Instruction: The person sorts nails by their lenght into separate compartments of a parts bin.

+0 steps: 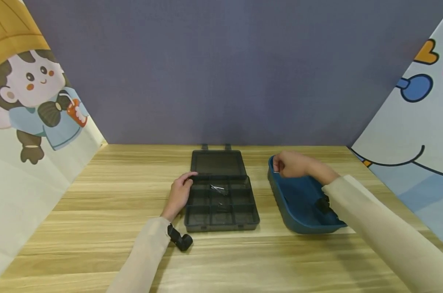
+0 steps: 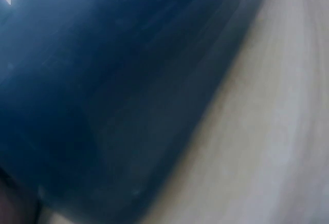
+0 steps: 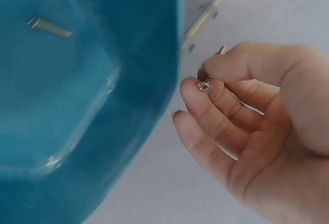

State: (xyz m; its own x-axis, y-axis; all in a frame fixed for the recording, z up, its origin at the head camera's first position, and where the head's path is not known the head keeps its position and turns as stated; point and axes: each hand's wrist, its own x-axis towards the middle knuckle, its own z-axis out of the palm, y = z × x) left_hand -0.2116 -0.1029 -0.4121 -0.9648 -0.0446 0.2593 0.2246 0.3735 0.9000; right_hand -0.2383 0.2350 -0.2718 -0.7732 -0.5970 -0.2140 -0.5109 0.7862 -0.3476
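My right hand [image 1: 292, 164] is over the far left rim of a blue bin [image 1: 305, 228]. Between thumb and fingertips it pinches a cross-head screw [image 3: 204, 86], seen best in the right wrist view. Another screw [image 3: 50, 27] lies inside the bin. My left hand [image 1: 180, 193] rests against the left side of a dark see-through compartment box [image 1: 221, 227], fingers reaching to its back left corner. The box's lid [image 1: 218, 162] is folded back flat behind it. Several thin silver pieces [image 1: 218, 189] lie in the box's middle column.
Box and bin stand side by side on a wood-grain table [image 1: 78, 228], with a strip of tabletop between them. A grey-blue panel [image 1: 225, 73] rises behind the table, and printed panels [image 1: 34, 122] flank it. Each wrist carries a small black camera [image 1: 181, 239].
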